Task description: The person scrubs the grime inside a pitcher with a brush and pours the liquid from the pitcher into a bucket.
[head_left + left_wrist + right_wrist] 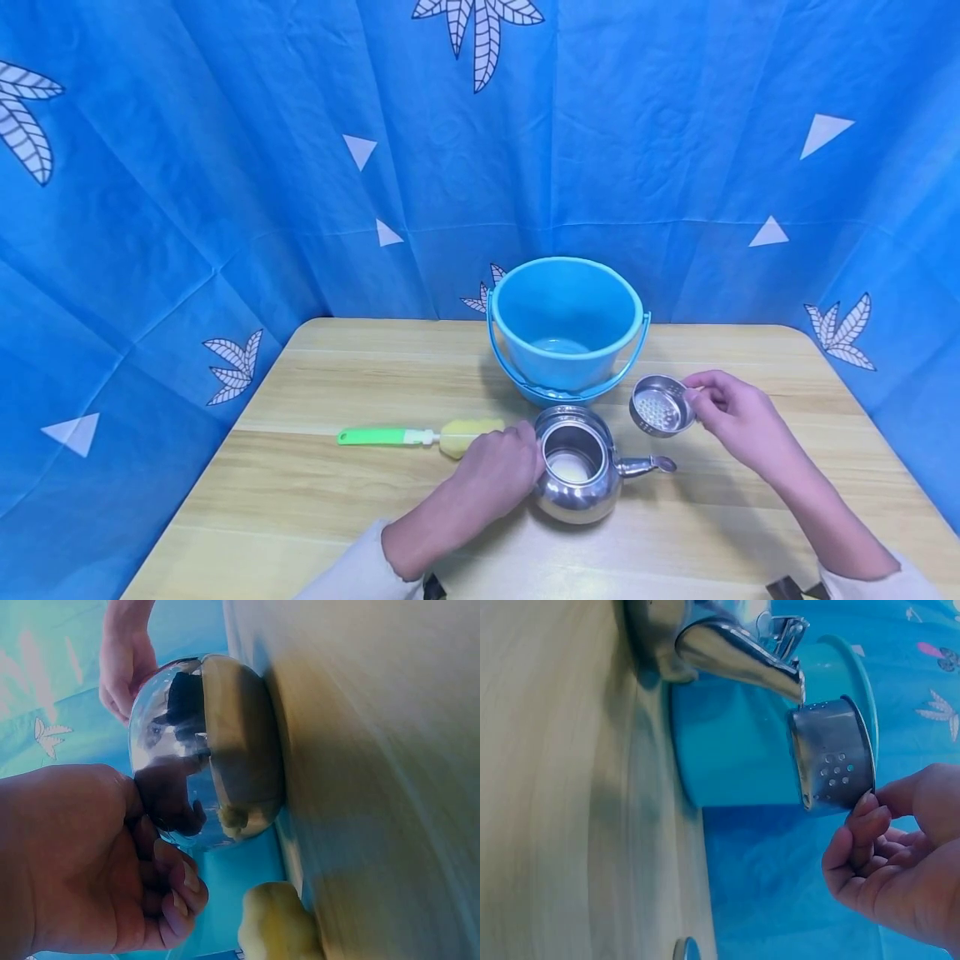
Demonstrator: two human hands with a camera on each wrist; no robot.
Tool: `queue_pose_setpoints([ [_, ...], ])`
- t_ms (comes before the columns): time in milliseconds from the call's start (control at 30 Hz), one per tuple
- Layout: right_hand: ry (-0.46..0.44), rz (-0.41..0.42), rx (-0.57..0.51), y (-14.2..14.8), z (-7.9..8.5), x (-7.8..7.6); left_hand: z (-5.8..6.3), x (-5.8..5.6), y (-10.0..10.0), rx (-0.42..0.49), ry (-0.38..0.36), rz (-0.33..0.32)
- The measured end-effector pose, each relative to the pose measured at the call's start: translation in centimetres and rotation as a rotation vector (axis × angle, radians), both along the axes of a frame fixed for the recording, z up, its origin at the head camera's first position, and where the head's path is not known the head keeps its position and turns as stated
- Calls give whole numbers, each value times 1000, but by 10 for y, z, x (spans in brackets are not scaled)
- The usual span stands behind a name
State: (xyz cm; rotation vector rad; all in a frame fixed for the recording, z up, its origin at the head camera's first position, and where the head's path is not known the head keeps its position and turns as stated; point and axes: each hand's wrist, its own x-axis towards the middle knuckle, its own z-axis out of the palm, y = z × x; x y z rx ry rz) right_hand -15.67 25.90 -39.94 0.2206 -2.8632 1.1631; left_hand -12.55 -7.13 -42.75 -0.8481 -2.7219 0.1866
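Note:
Near the middle of the table stands a shiny steel teapot (pixel 577 492), its top uncovered and its spout (pixel 637 467) pointing right. My left hand (pixel 498 467) grips the teapot at its upper left side; in the left wrist view the left hand (pixel 97 855) has curled fingers, and the exact hold is partly hidden. My right hand (pixel 738 417) pinches the rim of a small perforated steel strainer (pixel 660 408) in the air, right of the teapot. From the right wrist view, the strainer (pixel 832 757) hangs by its rim from thumb and fingertips of the right hand (pixel 900 855).
A blue bucket (pixel 566 350) with its handle down stands just behind the teapot. To the left lies a sponge brush with a green handle (pixel 371 436) and yellow head (pixel 465 433). A blue patterned curtain (pixel 450 167) hangs around the wooden table (pixel 315 500).

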Motion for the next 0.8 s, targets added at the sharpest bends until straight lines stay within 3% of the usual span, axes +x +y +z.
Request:
queue_pose_setpoints([
  [333,-26,-10,-11,11,-14,-10,-2,-1,0,24,14,5],
  [533,-35,-10,-3,15,-20,-14,-2,-1,-1,-12,40,-10],
  [800,-60,-22,12,21,-25,-20,-1,-1,-1,35,1,12],
])
